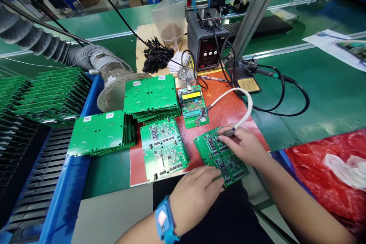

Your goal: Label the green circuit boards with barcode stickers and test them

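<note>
On the red mat point(228, 110) at the bench front, head view only: you had one populated circuit board point(221, 156) lying flat under both hands. Your left hand point(196, 194), blue wristband point(165, 221) on the wrist, was curled with its fingertips pinning the board's near edge. Your right hand point(246, 143) was closed around a small connector point(228, 132) on the end of a white sleeved cable point(243, 101), pressed at the board's far edge; whether it was fully seated, I couldn't tell. The cable ran back toward a tester board point(193, 106) with a lit yellow display.

Progress, as a judgement: this board looked mid-check, not finished. Just left of it a second populated board point(164, 148) lay face up on the mat, untouched by either hand. Beyond that sat two stacks of boards point(126, 118) face down with white labels, and many more stood in the blue rack point(42, 91) at far left. Which piles were done and which waited, the view didn't show. A soldering station point(207, 44) stood behind, its iron parked in the holder.
</note>
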Tool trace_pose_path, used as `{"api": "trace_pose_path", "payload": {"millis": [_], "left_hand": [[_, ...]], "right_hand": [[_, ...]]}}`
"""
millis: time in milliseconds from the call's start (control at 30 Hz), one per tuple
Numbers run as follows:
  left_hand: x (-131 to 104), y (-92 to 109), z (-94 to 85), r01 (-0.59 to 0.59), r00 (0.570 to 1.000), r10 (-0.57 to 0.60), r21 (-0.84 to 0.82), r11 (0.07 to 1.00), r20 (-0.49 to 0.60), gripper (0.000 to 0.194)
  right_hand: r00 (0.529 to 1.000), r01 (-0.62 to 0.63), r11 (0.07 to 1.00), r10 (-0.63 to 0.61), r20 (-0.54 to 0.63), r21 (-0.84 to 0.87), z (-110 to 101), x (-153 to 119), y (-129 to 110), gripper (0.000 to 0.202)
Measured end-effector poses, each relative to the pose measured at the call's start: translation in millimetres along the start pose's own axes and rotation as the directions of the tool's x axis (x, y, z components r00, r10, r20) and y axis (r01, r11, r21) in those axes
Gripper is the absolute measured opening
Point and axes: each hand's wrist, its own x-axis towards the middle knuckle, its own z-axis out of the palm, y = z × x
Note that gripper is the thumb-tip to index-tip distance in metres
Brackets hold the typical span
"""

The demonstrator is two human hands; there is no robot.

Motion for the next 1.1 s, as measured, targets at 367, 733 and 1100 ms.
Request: {"api": "trace_pose_path", "payload": {"millis": [367, 733, 1100], "left_hand": [[11.2, -6.0, 24.8, 0.126, 0.981, -0.147, 0.163, 0.979, 0.125, 0.052], [11.7, -9.4, 27.1, 0.132, 0.957, -0.171, 0.172, 0.976, 0.237, 0.075], [15.8, -5.2, 26.4, 0.142, 0.958, -0.181, 0.180, 0.973, 0.223, 0.068]], "right_hand": [[1.000, 0.011, 1.000, -0.011, -0.005, 0.002, 0.7, -0.4, 0.9, 0.014], [1.000, 0.015, 1.000, -0.015, -0.007, -0.003, -0.6, -0.6, -1.5, 0.012], [0.998, 0.005, 0.999, -0.002, -0.057, 0.039, -8.1, -15.1, -4.0, 0.014]]}}
